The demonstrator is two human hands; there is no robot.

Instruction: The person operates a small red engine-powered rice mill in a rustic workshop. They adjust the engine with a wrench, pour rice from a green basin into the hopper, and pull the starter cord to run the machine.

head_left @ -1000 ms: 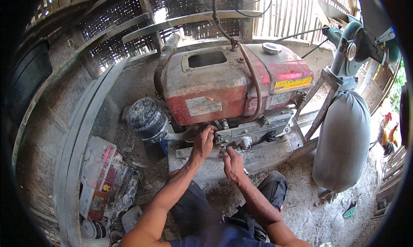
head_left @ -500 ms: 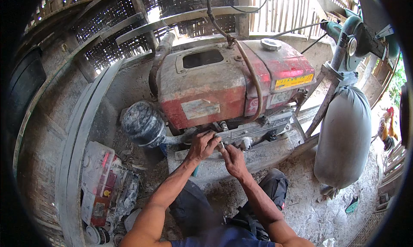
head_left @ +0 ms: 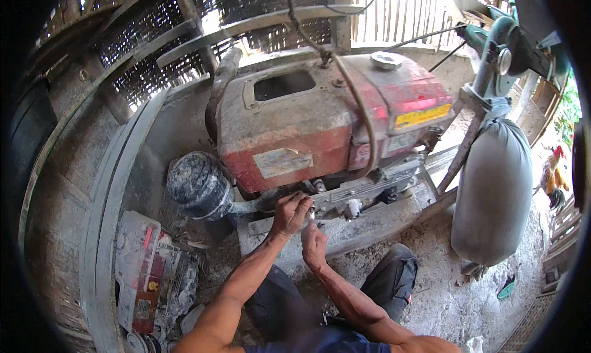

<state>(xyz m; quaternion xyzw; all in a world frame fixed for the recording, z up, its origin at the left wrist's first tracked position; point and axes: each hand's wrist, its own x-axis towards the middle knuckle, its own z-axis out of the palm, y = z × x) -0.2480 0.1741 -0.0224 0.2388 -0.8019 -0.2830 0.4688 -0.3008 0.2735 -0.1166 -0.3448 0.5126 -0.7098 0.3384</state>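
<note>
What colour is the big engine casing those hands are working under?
Faded red, dusted grey, with a yellow label on the engine casing; the head view shows it.

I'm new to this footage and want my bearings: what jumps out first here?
A big dusty red engine fills the centre, with a black hose looped over its top. Just below it, the left hand and right hand meet at the engine's lower edge, pinching a small part too tiny to identify. A bulging grey sack hangs at the right.
</note>
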